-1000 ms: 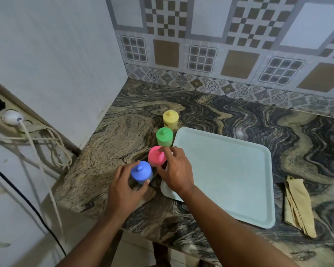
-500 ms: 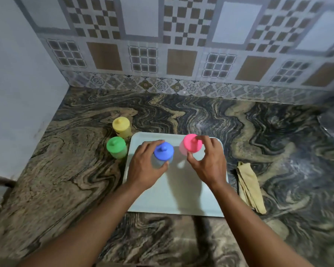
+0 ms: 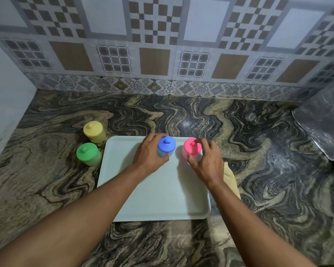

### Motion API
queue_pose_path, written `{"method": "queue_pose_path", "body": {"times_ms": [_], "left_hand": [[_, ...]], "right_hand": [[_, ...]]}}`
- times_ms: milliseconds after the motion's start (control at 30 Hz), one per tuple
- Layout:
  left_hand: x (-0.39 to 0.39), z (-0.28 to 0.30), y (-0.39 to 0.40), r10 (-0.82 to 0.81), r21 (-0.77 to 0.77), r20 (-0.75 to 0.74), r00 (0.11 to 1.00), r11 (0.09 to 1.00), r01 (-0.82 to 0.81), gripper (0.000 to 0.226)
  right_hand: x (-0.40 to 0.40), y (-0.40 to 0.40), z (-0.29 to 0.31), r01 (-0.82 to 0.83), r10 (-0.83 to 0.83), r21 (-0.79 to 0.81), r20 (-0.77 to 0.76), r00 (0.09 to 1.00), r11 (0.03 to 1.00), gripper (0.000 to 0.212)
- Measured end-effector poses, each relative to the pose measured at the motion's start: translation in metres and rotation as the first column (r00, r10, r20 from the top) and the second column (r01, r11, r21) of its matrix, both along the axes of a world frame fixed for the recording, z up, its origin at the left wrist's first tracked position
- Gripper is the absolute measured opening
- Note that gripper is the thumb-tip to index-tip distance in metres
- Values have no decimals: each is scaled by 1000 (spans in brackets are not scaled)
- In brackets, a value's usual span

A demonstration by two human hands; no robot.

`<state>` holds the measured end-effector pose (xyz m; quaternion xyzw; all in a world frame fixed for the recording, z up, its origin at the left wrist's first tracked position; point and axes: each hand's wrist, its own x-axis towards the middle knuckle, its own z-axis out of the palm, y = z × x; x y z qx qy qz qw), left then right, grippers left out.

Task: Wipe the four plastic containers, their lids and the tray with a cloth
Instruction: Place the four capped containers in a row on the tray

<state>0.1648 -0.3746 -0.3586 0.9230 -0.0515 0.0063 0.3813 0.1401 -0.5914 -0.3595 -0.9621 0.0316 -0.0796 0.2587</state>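
left hand grips blue-lidded container | right hand grips pink-lidded container | both over tray, likely staging for wiping

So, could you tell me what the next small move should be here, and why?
Probably let go of both containers: the left hand grips the blue container and the right hand the pink container, both over the tray; green and yellow wait beside it.
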Motion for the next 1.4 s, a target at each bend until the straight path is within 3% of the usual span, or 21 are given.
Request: {"method": "queue_pose_path", "body": {"times_ms": [200, 267, 333, 433, 533, 633, 767, 933, 1133, 1400], "left_hand": [[-1, 2, 2, -1, 45, -26, 1000, 999, 2, 73], [-3, 4, 7, -16, 57, -49, 999, 998, 19, 82], [-8, 7, 15, -28, 62, -43, 999, 998, 30, 85], [-20, 18, 35, -6, 80, 59, 998, 997, 1, 80], [-37, 28, 70, 115, 130, 228, 967, 981, -147, 71], [-51, 28, 118, 296, 161, 314, 902, 920, -358, 69], [-59, 18, 172, 429, 221, 222, 875, 852, -474, 79], [-62, 2, 197, 414, 153, 159, 896, 886, -437, 81], [-58, -13, 196, 404, 98, 126, 906, 904, -416, 61], [-56, -11, 199, 414, 56, 105, 904, 905, -421, 60]], "right_hand": [[0, -2, 4, -9, 9, -8, -45, 999, 1000, 55], [-1, -3, 8, 0, 0, -7, -43, 999, 1000, 65], [-2, -1, 16, 42, -42, 12, 13, 999, 999, 75], [1, 17, 36, 61, -69, 53, 168, 983, 997, 69], [15, 59, 54, -42, 27, 55, 251, 968, 998, 57], [35, 116, 58, -198, 183, 43, 231, 956, 979, 51], [57, 198, 48, -385, 386, -32, 117, 915, 923, 54], [75, 269, 36, -546, 546, -59, -29, 837, 835, 63], [91, 297, 20, -567, 556, -92, -118, 823, 819, 59], [81, 278, 27, -482, 482, 5, 5, 876, 876, 55]]}}
